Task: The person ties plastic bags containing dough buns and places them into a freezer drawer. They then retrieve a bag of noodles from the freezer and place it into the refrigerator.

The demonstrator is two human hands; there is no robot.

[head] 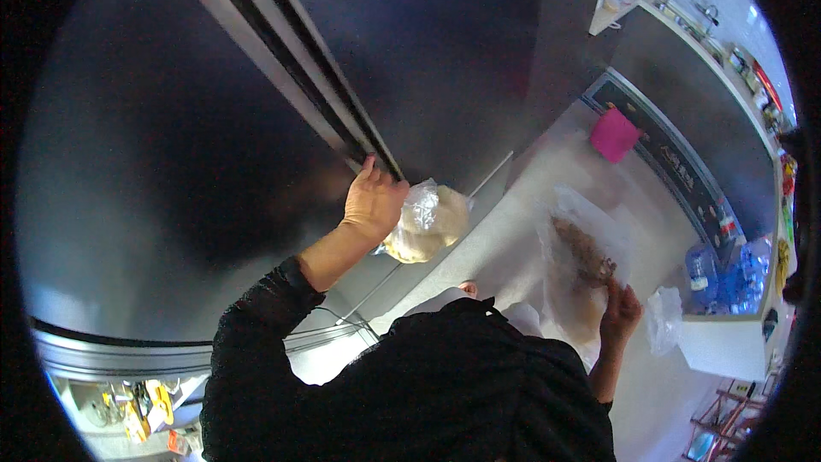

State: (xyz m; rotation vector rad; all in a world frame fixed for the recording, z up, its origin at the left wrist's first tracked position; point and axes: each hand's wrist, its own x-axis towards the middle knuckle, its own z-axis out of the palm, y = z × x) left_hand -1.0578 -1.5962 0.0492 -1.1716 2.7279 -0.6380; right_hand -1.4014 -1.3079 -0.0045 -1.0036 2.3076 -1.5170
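My left hand [375,205] is raised at the seam between two dark glossy doors [256,141], which look like a refrigerator's. One finger touches the metal edge strip [301,70]. From the same hand hangs a clear plastic bag of pale round food [436,218], possibly buns. Low on the other side, my right hand [621,314] grips a larger clear plastic bag [580,250]. Brown clumped contents and something paler show through it; I cannot tell exactly what they are. Its lower part hangs beside my body.
A counter with a sink [673,6] curves along the right. Below it stand a pink box-like object [614,135], blue-tinted plastic bottles [737,276] and a white plastic bag [664,321]. A red rack [728,420] is at lower right; yellow items [151,407] lie at lower left.
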